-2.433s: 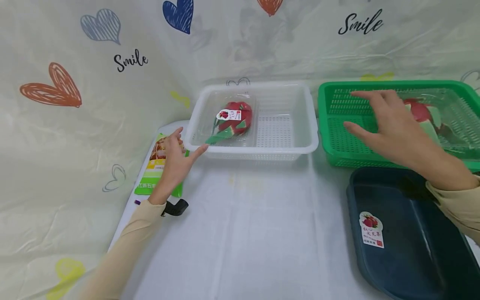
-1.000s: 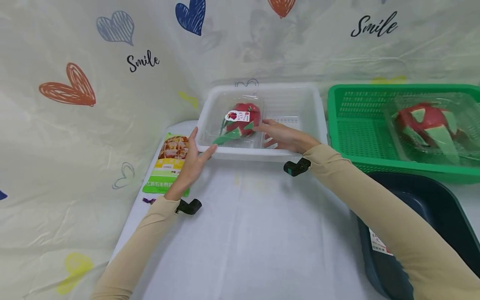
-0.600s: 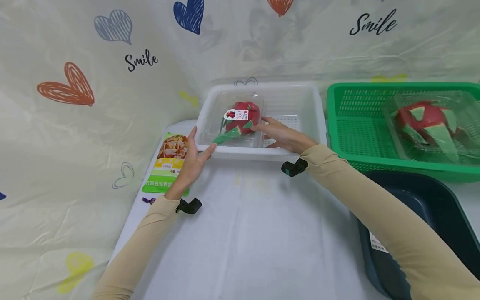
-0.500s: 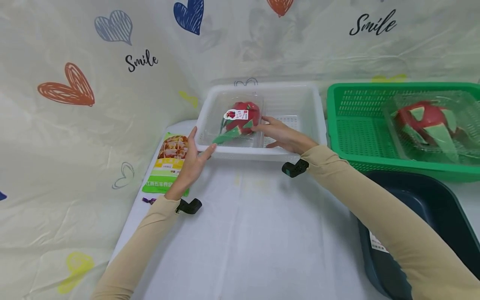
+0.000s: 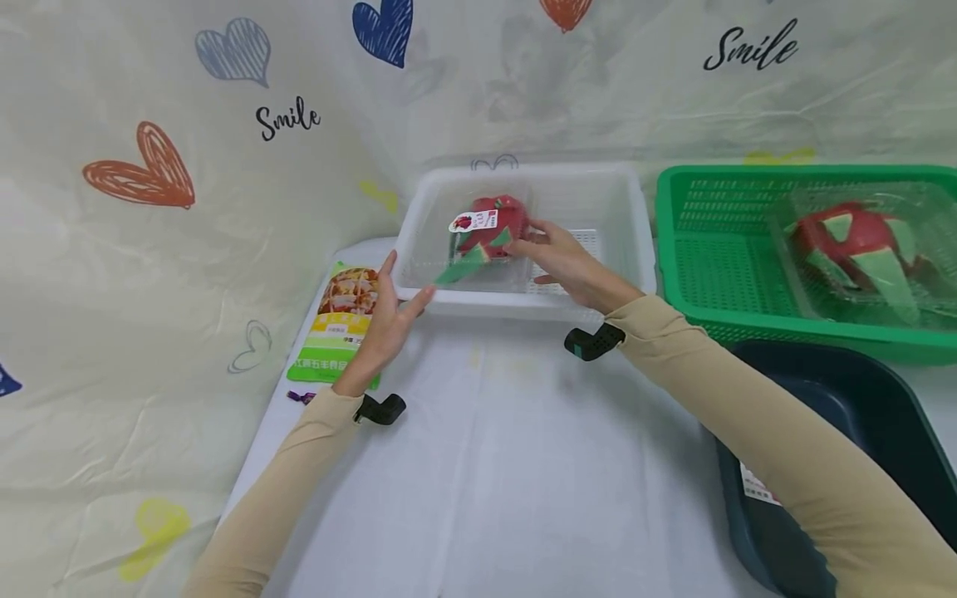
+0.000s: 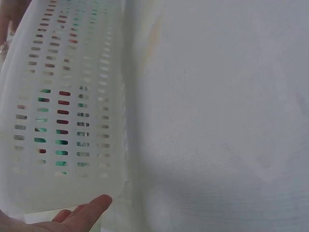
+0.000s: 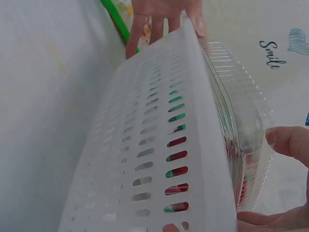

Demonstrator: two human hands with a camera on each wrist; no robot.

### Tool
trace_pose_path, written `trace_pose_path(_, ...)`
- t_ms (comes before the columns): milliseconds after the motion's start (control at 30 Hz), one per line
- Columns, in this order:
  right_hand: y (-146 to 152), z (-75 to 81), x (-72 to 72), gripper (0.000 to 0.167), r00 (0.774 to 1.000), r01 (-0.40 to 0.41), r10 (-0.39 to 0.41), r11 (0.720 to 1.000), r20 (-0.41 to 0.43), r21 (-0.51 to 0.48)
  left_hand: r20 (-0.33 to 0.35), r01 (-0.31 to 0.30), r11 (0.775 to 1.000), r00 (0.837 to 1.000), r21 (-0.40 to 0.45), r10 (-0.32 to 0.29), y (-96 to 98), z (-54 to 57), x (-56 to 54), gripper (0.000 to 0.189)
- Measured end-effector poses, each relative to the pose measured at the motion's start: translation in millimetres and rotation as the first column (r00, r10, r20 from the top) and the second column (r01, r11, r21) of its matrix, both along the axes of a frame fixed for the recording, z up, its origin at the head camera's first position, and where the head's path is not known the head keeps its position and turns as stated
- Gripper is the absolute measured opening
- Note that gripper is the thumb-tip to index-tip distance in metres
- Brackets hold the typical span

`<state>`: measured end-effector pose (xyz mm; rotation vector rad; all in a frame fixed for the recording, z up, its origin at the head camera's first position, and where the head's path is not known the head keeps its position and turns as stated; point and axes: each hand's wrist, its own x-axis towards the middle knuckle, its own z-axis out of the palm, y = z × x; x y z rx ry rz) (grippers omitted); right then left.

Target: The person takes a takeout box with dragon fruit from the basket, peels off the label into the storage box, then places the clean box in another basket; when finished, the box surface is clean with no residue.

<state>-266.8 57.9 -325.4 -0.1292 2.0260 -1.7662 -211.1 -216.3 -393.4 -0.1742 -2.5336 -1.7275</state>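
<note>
A clear plastic box with a red and green dragon fruit and a white label lies in the left half of the white slotted basket. My right hand grips the box's right side. In the right wrist view the thumb lies on the clear lid and the other fingers are lower, partly hidden by the basket. The box stands above the rim there. My left hand holds the basket's front left corner, thumb along the front rim and fingers outside the left wall.
To the right is a green basket with another boxed dragon fruit. A dark blue tray lies in front of it, partly under my right sleeve. A food packet and a small purple wrapped item lie left.
My right hand has come from over the green basket to the clear box and taken hold of it. Lately the box has shifted slightly upward and tilted. My left hand stays at the basket corner.
</note>
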Motion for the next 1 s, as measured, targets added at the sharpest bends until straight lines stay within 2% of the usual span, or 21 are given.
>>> trace_pose_path(267,-4,4.6,5.0,0.079,0.997,0.073,-0.073,0.997,-0.005,-0.003,-0.004,0.011,1.000,1.000,0.011,-0.011,0.2,0.5,-0.4,0.089)
trace_pose_path(500,-8,0.5,3.7,0.078,0.996,0.085,-0.083,0.995,0.034,-0.060,-0.008,0.020,1.000,1.000,0.024,-0.019,-0.6,0.2,-1.9,0.087)
trace_pose_path(767,-8,-3.7,-6.2,0.080,0.990,0.090,-0.077,0.990,0.117,-0.111,0.000,0.013,1.000,1.000,0.026,-0.013,-0.9,-1.2,-1.0,0.087)
trace_pose_path(1000,-5,-10.2,-19.6,0.084,0.971,0.108,-0.058,0.972,0.232,-0.210,-0.003,0.009,1.000,1.000,0.017,-0.009,-2.3,-0.5,-1.5,0.087)
